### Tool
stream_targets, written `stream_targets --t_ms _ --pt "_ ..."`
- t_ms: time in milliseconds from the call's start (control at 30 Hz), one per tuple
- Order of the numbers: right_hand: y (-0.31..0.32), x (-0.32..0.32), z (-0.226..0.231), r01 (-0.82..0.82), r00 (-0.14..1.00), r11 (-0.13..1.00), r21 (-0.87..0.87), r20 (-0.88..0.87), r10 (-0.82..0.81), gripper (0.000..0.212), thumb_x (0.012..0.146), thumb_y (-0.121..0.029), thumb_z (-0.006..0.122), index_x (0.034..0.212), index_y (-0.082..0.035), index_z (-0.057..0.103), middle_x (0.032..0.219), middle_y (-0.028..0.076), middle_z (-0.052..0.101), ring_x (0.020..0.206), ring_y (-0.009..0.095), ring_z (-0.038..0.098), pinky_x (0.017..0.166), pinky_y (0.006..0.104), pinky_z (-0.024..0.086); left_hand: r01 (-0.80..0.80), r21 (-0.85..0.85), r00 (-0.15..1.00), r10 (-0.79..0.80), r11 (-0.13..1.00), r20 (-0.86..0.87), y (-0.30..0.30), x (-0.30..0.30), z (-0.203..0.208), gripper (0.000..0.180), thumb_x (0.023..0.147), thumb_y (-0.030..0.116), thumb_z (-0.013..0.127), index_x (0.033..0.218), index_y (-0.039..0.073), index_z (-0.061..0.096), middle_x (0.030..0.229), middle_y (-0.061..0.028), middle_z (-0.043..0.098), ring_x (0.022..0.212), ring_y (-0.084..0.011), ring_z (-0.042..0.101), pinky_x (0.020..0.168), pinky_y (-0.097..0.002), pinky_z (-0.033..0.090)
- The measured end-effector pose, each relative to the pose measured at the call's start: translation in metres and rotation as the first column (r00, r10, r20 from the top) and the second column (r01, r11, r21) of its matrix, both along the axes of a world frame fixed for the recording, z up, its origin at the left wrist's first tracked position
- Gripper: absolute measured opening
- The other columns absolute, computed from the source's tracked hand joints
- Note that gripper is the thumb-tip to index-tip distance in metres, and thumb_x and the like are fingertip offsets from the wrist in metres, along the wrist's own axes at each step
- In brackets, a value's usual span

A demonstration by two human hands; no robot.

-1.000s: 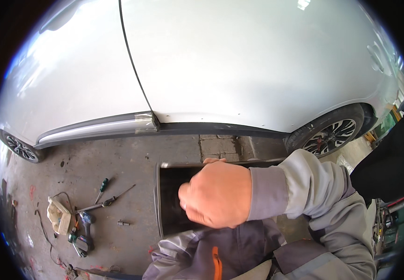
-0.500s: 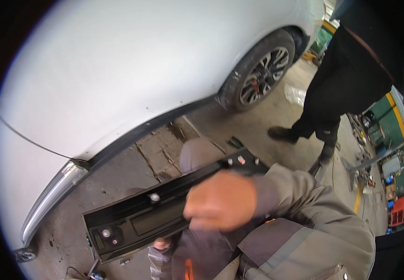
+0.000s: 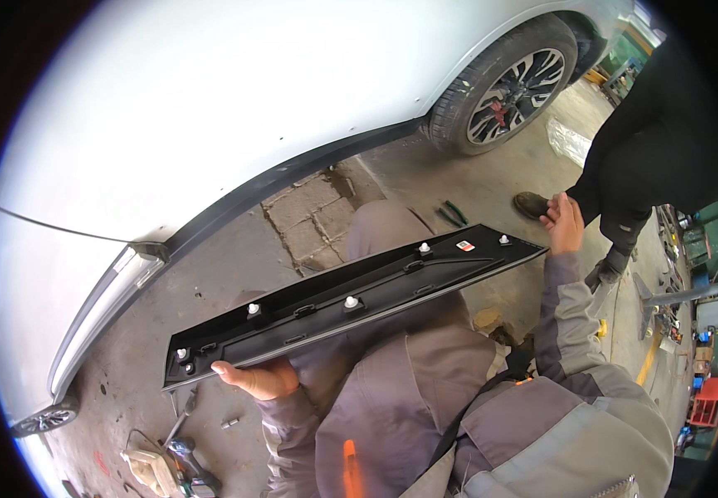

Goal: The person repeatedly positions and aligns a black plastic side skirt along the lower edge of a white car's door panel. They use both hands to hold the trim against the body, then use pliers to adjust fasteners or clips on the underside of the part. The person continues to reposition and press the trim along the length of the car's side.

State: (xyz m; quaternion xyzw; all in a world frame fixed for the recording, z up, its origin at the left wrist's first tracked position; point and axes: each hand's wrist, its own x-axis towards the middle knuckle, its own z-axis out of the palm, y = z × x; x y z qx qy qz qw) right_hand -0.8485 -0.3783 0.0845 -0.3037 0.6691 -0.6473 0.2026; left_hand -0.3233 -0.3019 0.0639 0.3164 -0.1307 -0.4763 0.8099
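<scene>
We are facing a white car (image 3: 210, 100), which is filling the upper left and top of the frame. A co-worker in black clothing (image 3: 666, 141) is standing at the upper right. Across the centre, we are holding a long black panel (image 3: 392, 286), its inner face showing and its right end tilting upward in the frame. The car's wheel (image 3: 504, 91) is resting on the floor (image 3: 475, 183) at the upper right. Our left hand (image 3: 259, 380) is gripping the panel near its lower left end, the thumb pressing on the edge and the other fingers hiding beneath. Our right hand (image 3: 565, 226) is rising just beside the right end, its fingers curling partway; we cannot tell whether they are pinching something small. A power drill (image 3: 191, 465) is lying at the lower left, and green-handled pliers (image 3: 452, 214) are lying above the panel. White clips (image 3: 351, 302) are dotting the panel, and a small label (image 3: 465, 246) is sitting toward its right end.
</scene>
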Motion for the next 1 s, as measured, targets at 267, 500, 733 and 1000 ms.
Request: stream_targets --t_ms 267,500,733,1000 --pt "-0.003 0.068 -0.026 -0.345 0.43 0.912 -0.221 0.827 0.363 0.077 0.096 -0.068 0.042 0.122 0.001 0.063 0.116 0.021 0.067 0.101 0.035 0.066 0.095 0.0474 0.053 -0.05 0.029 0.998 0.051 0.998 -0.032 -0.02 0.002 -0.001 0.079 0.089 0.072 0.059 0.14 0.012 0.055 0.135 -0.0108 0.062 0.121 -0.0333 0.06 0.104 -0.054 0.049" --pt "-0.136 0.11 0.001 -0.345 0.437 0.864 -0.366 0.753 0.493 0.078 0.097 -0.067 0.039 0.116 0.004 0.066 0.115 0.02 0.068 0.107 0.032 0.063 0.098 0.0434 0.05 -0.032 -0.043 0.998 0.035 0.999 0.061 -0.12 0.013 -0.002 0.08 0.087 0.076 0.059 0.144 0.02 0.053 0.138 -0.0046 0.061 0.123 -0.0271 0.059 0.1 -0.0481 0.051" --pt "-0.209 0.117 -0.017 -0.351 0.352 0.871 -0.343 0.814 0.462 0.068 0.095 -0.063 0.047 0.113 -0.001 0.068 0.116 0.016 0.069 0.107 0.03 0.063 0.096 0.042 0.051 -0.022 0.025 1.0 0.022 0.999 0.01 -0.179 0.024 -0.004 0.08 0.085 0.075 0.062 0.141 0.019 0.054 0.133 -0.0027 0.063 0.118 -0.0239 0.06 0.096 -0.0446 0.05" --pt "-0.227 0.127 -0.023 -0.31 0.394 0.908 -0.283 0.831 0.393 0.065 0.093 -0.063 0.05 0.106 -0.003 0.072 0.105 0.013 0.072 0.099 0.029 0.063 0.089 0.0446 0.05 -0.026 0.053 1.0 0.027 0.998 -0.012 -0.195 0.028 -0.007 0.081 0.087 0.077 0.057 0.144 0.02 0.052 0.139 -0.0041 0.059 0.123 -0.0235 0.056 0.1 -0.046 0.047"
